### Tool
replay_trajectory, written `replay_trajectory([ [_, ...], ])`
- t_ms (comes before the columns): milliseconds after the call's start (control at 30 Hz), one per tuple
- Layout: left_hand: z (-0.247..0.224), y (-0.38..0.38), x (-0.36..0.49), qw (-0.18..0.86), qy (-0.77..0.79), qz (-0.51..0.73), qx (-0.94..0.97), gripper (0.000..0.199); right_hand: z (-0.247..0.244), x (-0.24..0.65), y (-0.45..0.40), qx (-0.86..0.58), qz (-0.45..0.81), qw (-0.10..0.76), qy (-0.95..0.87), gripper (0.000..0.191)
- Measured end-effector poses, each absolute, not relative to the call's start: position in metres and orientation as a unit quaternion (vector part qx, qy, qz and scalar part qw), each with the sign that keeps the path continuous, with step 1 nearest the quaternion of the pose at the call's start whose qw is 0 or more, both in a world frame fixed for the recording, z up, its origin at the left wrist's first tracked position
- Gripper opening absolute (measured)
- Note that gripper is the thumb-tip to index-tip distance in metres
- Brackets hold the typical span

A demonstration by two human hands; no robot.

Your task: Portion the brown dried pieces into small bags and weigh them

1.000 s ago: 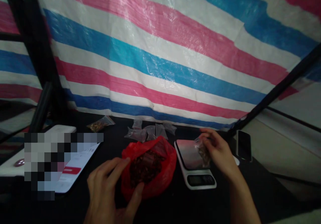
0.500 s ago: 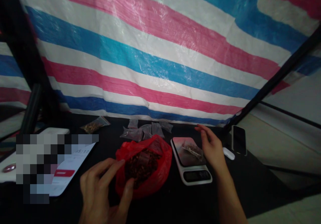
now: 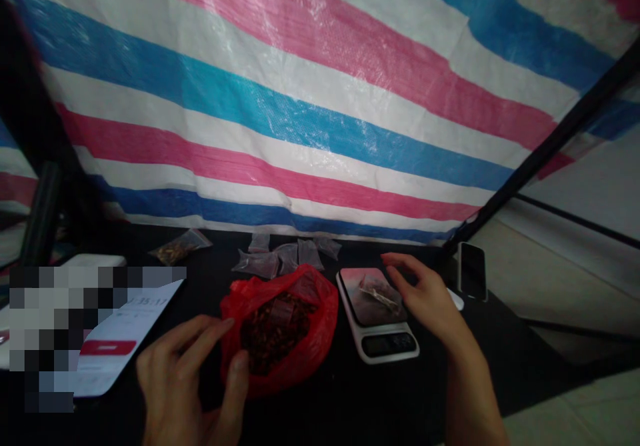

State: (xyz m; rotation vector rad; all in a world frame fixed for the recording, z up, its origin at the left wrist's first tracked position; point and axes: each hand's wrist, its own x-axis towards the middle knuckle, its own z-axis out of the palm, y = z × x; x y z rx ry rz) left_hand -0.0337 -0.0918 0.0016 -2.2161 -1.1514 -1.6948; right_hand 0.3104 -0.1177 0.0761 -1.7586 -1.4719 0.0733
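A red plastic bag (image 3: 327, 329) stands open, with small brown pieces (image 3: 275, 346) inside and a small clear packet (image 3: 281, 313) on top of them. My left hand (image 3: 187, 373) is at its near left side, thumb and fingers apart, holding nothing; whether a fingertip touches the bag I cannot tell. To the right is a white digital scale (image 3: 363, 347) with a shiny top plate. On that plate lies a small clear zip bag (image 3: 380, 294) with brownish contents. Beside the plate's right edge my right hand (image 3: 423, 293) hovers with its fingers apart and nothing in them.
Several small clear bags (image 3: 287, 258) lie behind the red bag. A filled zip bag (image 3: 180, 247) is farther left. A tablet with a lit screen (image 3: 115, 339), partly blurred out, lies at left. A phone (image 3: 473, 271) and a white object (image 3: 455, 299) are at right. Striped sheeting (image 3: 300, 113) hangs behind.
The whole view has shifted slightly, moving most things left. My right hand has turned, its fingers now bent toward the scale. My left hand stays open near the red bag.
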Motion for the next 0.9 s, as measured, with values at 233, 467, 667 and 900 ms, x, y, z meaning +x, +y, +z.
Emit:
replay_trajectory([
  [233,-0.001,-0.093,-0.034,0.051,-0.387,-0.563,-0.729,0.032,0.074,0.308,-0.128,-0.728,0.122,0.316,-0.595,0.043],
  [467,-0.001,-0.091,-0.033,0.060,-0.380,-0.559,-0.734,0.035,0.061,0.311,-0.125,-0.737,0.143,0.278,-0.599,0.052],
  [667,0.000,-0.092,-0.033,0.068,-0.379,-0.559,-0.734,0.033,0.055,0.313,-0.118,-0.744,0.144,0.289,-0.585,0.047],
  [900,0.005,-0.094,-0.032,0.067,-0.377,-0.556,-0.738,0.033,0.062,0.312,-0.122,-0.710,0.227,0.351,-0.566,0.043],
])
